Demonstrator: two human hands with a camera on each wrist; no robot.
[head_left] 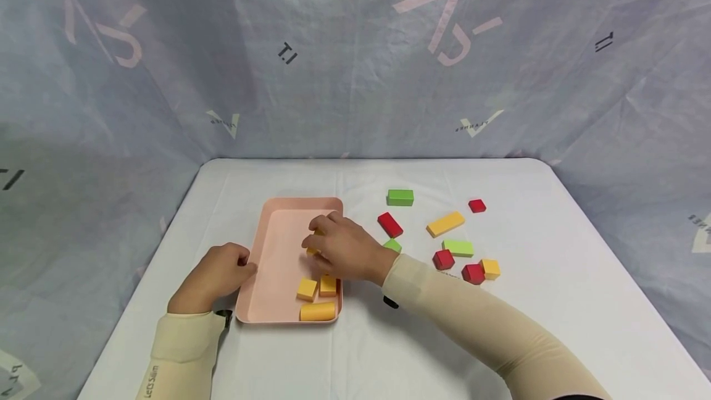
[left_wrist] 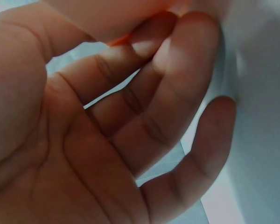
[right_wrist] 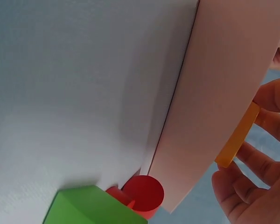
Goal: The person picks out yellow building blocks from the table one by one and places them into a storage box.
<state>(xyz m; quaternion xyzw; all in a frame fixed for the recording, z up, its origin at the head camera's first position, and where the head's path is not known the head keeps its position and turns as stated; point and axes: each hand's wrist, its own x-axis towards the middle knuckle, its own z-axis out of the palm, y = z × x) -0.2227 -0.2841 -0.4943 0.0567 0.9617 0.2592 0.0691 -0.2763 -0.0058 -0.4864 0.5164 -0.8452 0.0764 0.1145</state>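
My left hand [head_left: 219, 271] grips the tray's [head_left: 278, 286] left rim; my right hand [head_left: 349, 249] pinches a yellow block [right_wrist: 238, 136] over it. Two cubes [head_left: 307, 289] and a cylinder [head_left: 317, 312] lie in its near right corner.

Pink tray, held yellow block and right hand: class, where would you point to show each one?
pink tray [head_left: 280, 270]: head view, on its bare floor
held yellow block [right_wrist: 238, 136]: right wrist view, middle of its long visible side
right hand [head_left: 349, 248]: head view, back of the hand
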